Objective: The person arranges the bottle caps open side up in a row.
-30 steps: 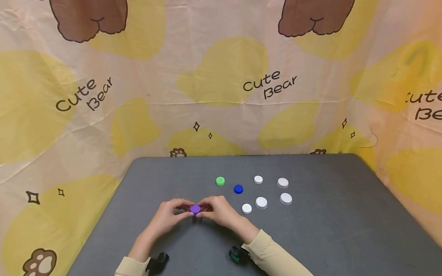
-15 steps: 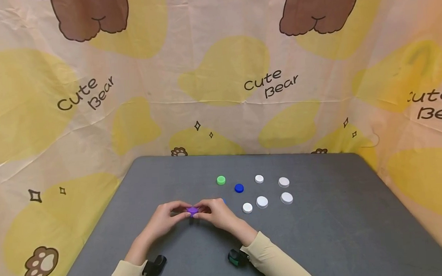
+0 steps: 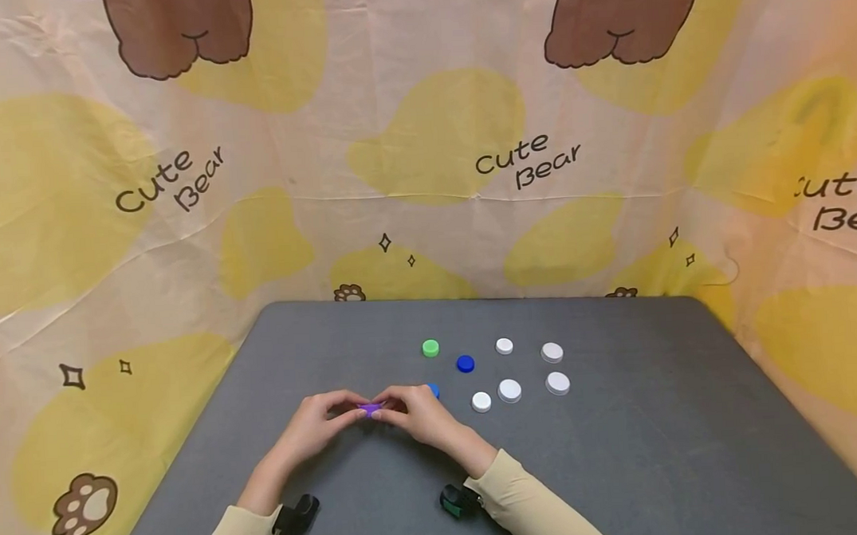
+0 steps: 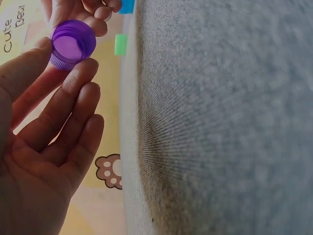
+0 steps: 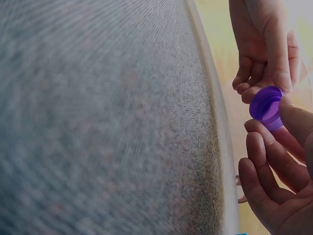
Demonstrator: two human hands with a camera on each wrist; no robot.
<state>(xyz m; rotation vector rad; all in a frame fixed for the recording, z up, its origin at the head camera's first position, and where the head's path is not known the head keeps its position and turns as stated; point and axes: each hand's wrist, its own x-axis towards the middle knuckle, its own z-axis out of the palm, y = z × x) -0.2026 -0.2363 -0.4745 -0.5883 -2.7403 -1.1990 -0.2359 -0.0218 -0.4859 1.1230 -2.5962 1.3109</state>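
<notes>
Between my two hands is a purple screw cap (image 3: 369,410), raised over the grey table. My left hand (image 3: 315,422) pinches one side of it with thumb and fingers. The right hand (image 3: 422,415) pinches the opposite side, with both sets of fingertips close together. In the left wrist view the hollow underside of the cap (image 4: 73,45) shows, with a ribbed outer edge. The right wrist view also looks into the open side of the cap (image 5: 266,106). A lighter blue cap (image 3: 434,391) is partly hidden behind my right hand.
Beyond my hands lie a green cap (image 3: 430,348) and a dark blue cap (image 3: 465,364). Several white caps, such as the nearest white cap (image 3: 481,402), lie spread to the right on the grey table (image 3: 659,449). A printed cloth (image 3: 409,141) hangs behind the table.
The purple cap has tilted, its top now looking narrower, and has shifted slightly left with both hands. The lighter blue cap has come into sight behind my right hand.
</notes>
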